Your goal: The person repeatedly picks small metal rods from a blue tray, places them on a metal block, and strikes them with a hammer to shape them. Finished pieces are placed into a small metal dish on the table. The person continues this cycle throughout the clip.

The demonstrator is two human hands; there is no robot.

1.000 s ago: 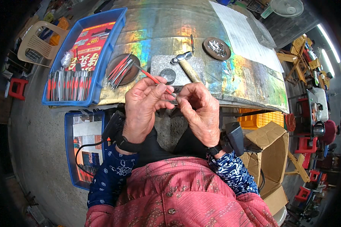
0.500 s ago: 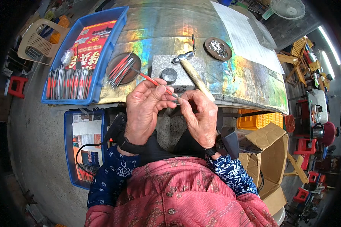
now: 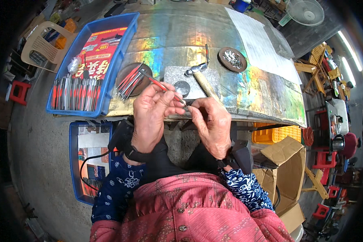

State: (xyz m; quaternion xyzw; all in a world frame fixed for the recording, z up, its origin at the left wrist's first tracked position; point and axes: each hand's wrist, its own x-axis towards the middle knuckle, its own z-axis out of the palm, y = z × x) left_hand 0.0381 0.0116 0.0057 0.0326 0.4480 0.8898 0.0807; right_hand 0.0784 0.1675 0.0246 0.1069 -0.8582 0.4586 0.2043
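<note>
A slim red-and-grey rod [image 3: 159, 83] slants from upper left down toward my fingers. My left hand [image 3: 149, 117] is closed round it, with thumb and fingers pinching its red part. At its lower end, the thumb and forefinger of my right hand [image 3: 213, 127] are pinched together; whatever lies between them is too small to make out. Just beyond, a speckled stone block [image 3: 172, 73] carries a round dark container [image 3: 182, 88] and a wooden-handled hammer [image 3: 205, 84]. More similar rods [image 3: 130, 80] lie in a brown dish [image 3: 145, 86] to the left.
A second brown dish [image 3: 222, 62] holds small metal pieces. On the left, a blue tray [image 3: 127, 36] contains many upright rods [image 3: 76, 93] and a red printed sheet. Another blue tray [image 3: 74, 161] sits lower down. White sheets [image 3: 254, 44] cover the table's right side; an open cardboard box [image 3: 288, 173] stands at right.
The rod has tilted a little more steeply, and its upper end now shows a wider grey part. Both hands stay close together. The whole view has shifted slightly.
</note>
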